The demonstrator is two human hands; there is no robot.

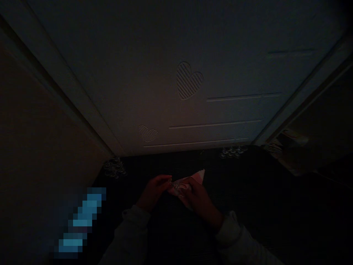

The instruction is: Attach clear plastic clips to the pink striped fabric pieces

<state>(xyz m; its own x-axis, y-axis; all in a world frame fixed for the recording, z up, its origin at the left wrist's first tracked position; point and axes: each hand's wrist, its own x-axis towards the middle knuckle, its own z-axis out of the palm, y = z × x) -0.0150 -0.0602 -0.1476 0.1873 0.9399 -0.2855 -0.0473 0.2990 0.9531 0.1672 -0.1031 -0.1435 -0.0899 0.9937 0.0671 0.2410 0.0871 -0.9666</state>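
Observation:
The light is very dim. My left hand [156, 189] is closed, with its thumb and fingertips pinching one end of a small shiny metal piece [174, 184]; its exact kind cannot be made out. My right hand [203, 200] is closed around a pinkish cloth or tissue [200, 177], which is bunched against the same metal piece. One pointed corner of the cloth sticks out beyond the right fingers. Both hands are close together above a dark, finely ridged surface [154, 165].
Shiny ring-like pieces lie in a heap [114, 167] at the back left, and several more form a group [232, 152] at the back right. Behind rises a pale panel [132, 73] with embossed hearts. A bright pixelated patch [82, 222] glows at lower left.

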